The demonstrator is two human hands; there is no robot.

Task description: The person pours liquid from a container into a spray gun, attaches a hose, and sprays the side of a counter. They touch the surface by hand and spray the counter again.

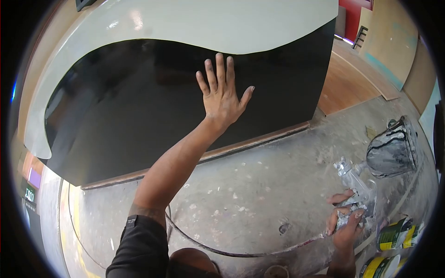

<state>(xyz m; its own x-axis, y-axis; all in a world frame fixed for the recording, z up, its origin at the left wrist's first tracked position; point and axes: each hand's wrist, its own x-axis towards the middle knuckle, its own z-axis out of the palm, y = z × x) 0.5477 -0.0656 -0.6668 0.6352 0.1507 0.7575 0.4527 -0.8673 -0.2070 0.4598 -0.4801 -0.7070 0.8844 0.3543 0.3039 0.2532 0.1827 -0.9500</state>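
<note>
My left hand [222,97] is spread flat, palm toward a glossy black panel [116,116]; its fingertips are just below the curved edge of the white upper section [185,23]. The palm appears to touch the black surface, though any small gap is hard to judge. Low on the right, my right hand [344,223] wraps around the handle of a paint spray gun [356,180]. The gun's paint-smeared cup [391,150] points up and to the right. From the bottom of its handle, an air hose [241,254] curves left across the floor.
Paint tins [394,235] with yellow and dark labels stand at lower right. The concrete floor [241,199] is spotted with paint. Brown boards [350,88] lie behind the panel's right end, and a tall wooden sheet [390,37] leans at upper right.
</note>
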